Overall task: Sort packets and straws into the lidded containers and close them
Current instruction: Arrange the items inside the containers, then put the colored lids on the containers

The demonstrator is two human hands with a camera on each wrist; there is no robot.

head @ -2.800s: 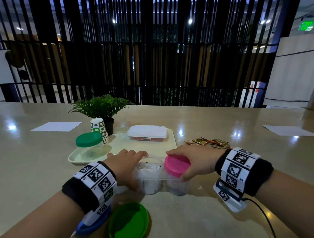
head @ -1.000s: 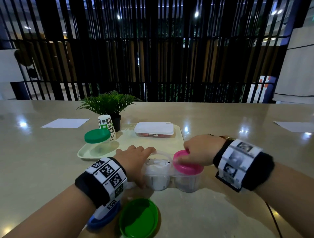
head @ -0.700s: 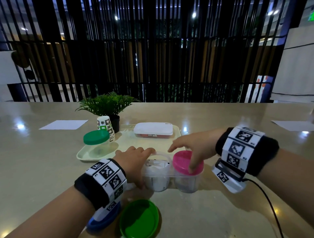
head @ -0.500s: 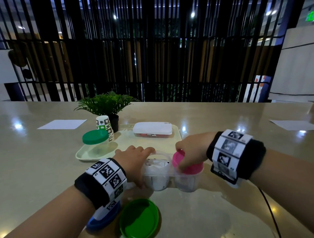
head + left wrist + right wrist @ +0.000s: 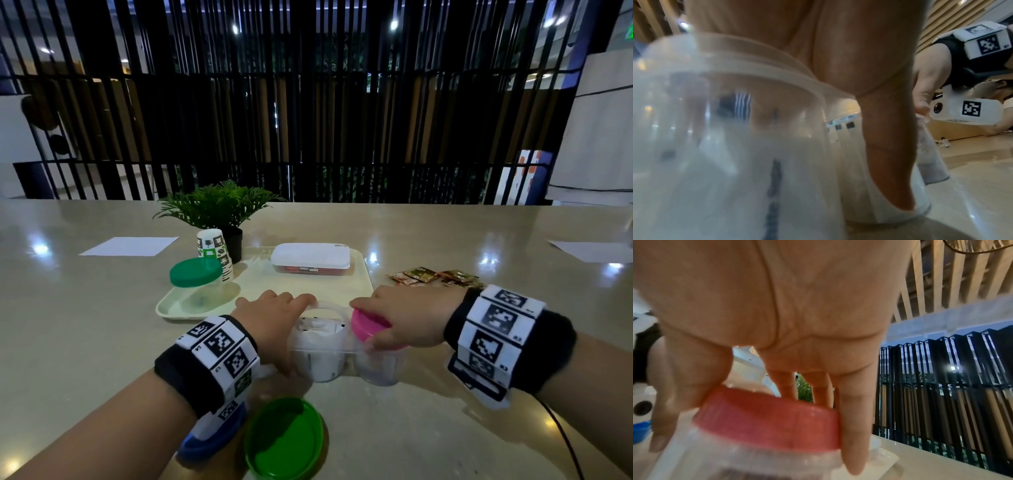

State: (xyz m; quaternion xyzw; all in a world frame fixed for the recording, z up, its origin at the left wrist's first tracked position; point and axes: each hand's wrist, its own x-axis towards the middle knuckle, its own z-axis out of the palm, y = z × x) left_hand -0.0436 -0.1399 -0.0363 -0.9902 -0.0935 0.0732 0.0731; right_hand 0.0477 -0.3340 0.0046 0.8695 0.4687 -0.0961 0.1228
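With the right hand (image 5: 404,317) curling its fingers (image 5: 854,426) round the pink lid (image 5: 368,327), sitting tilted on the clear jar (image 5: 378,368) on the worktop (image 5: 85,325), it is risking cross-threading while the left hand (image 5: 270,318) is gripping the neighbouring jar (image 5: 318,356).

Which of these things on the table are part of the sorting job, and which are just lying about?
In use: pink lid gripped by right hand; clear jars steadied by left hand; green lid; blue lid; packets; green-lidded jar; white box on tray.

Lying about: plant; paper cups; paper sheets.
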